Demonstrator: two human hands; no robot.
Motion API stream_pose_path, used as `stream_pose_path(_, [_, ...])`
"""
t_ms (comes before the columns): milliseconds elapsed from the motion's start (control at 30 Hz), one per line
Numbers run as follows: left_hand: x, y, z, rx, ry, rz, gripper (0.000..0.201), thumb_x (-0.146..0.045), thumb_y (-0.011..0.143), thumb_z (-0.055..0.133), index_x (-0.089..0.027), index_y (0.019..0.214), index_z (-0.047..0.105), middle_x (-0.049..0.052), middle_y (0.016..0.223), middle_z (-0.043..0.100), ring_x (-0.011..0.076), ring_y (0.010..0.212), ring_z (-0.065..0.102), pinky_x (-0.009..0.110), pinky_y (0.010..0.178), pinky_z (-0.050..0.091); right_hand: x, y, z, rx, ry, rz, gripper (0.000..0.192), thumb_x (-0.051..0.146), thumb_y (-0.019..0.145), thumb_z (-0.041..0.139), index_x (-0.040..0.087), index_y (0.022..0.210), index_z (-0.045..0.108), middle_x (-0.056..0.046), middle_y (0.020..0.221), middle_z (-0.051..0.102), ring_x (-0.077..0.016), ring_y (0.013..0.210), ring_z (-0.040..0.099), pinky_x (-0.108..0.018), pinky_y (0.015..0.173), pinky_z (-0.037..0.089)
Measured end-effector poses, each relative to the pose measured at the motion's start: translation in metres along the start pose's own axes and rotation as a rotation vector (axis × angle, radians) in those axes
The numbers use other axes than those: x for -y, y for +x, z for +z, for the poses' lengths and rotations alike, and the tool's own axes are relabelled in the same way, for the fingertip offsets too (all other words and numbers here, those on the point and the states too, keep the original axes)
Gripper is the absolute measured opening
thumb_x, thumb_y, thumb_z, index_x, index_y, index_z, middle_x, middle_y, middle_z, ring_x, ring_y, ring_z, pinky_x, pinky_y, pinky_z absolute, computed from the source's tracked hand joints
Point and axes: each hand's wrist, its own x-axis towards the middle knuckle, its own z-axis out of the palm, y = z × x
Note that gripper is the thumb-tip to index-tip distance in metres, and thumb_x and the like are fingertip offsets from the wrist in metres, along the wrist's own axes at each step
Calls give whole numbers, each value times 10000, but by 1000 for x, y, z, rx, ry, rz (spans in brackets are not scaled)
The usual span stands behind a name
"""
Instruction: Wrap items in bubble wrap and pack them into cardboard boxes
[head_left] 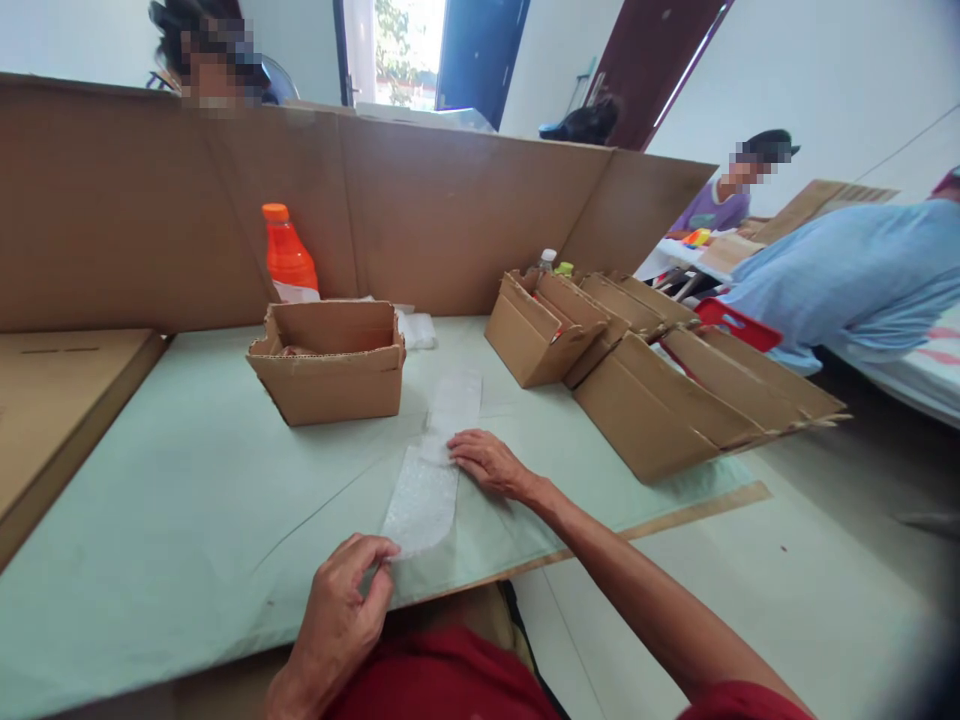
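Observation:
A long strip of clear bubble wrap (431,470) lies flat on the pale green table top (187,500), running away from me. My left hand (341,610) pinches the strip's near end at the table's front edge. My right hand (491,462) rests palm down on the strip's middle, fingers spread and pressing it flat. An open cardboard box (330,365) stands just beyond the strip's far end, to the left.
An orange bottle (289,258) stands behind the box against a tall cardboard wall (420,200). Several open cardboard boxes (637,370) sit in a row at the right. A flat cardboard sheet (52,410) lies at the left. Other people sit beyond the wall and at the right.

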Motion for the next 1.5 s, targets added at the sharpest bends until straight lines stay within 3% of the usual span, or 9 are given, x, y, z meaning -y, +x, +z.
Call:
stream_pose_path(300, [-6, -1, -16, 106, -88, -130, 177, -215, 857, 539, -239, 867, 713, 28, 780, 720, 164, 700, 698, 170, 438, 492, -8, 17, -32, -160, 73, 405, 269, 234, 934, 499, 176, 1018, 748, -109, 1080, 777, -235, 1058, 700, -427, 975, 514])
stream_pose_path(400, [-10, 1, -22, 39, -77, -126, 173, -218, 863, 549, -242, 876, 720, 24, 788, 724, 168, 709, 698, 190, 518, 546, 12, -2, -24, -43, 209, 470, 310, 319, 962, 490, 152, 1037, 741, -64, 810, 763, -186, 715, 721, -302, 664, 561])
stream_pose_path(467, [-15, 2, -23, -1, -69, -85, 171, -202, 868, 552, -243, 870, 718, 18, 783, 726, 164, 711, 701, 207, 596, 576, 32, -23, -16, 109, 437, 522, 435, 413, 964, 529, 179, 1313, 640, -29, 793, 742, -143, 585, 687, -218, 495, 490])
stream_pose_path(600, [-24, 2, -18, 76, -69, -19, 177, -165, 885, 545, -245, 888, 703, 15, 792, 726, 152, 701, 700, 211, 628, 578, 66, -49, 12, 215, 784, 598, 735, 484, 936, 585, 298, 1592, 310, -9, 883, 686, -109, 557, 650, -167, 411, 425])
stream_pose_path(767, [-27, -11, -20, 202, -53, 122, 228, -106, 896, 525, -259, 976, 674, 34, 826, 730, 166, 744, 710, 232, 642, 578, 93, -41, 51, -44, 977, 574, 408, 362, 851, 644, 230, 1236, 679, 32, 724, 553, -85, 512, 489, -188, 427, 395])
stream_pose_path(900, [-26, -7, -20, 104, 58, 299, 378, -26, 850, 526, -284, 1107, 627, 35, 940, 763, 204, 901, 725, 315, 802, 586, 95, -29, 32, -336, 810, 395, 288, 267, 855, 609, 230, 1115, 729, 15, 728, 606, -122, 638, 536, -244, 606, 461])
stream_pose_path(1033, [-27, 26, 4, 42, 223, 399, 368, 4, 829, 527, -247, 1077, 629, 42, 1052, 762, 219, 1043, 689, 372, 941, 520, 62, -9, -1, -521, 604, 342, 297, 279, 889, 566, 226, 1139, 716, -36, 951, 710, -150, 759, 604, -276, 708, 503])
stream_pose_path(1300, [21, 75, 81, 174, 402, 258, 344, 34, 813, 453, -196, 962, 661, 77, 988, 755, 252, 959, 665, 423, 884, 475, -16, 9, -1, -351, 164, 553, 398, 206, 860, 579, 222, 1239, 699, -82, 1284, 653, -163, 828, 629, -345, 881, 510])
stream_pose_path(1500, [24, 71, 86, 273, 439, 251, 295, -4, 848, 465, -177, 982, 663, 83, 947, 747, 249, 916, 656, 418, 897, 454, -16, 9, -3, -175, -117, 417, 356, 191, 920, 574, 236, 1246, 710, -101, 1397, 614, -263, 1264, 539, -429, 1051, 410])
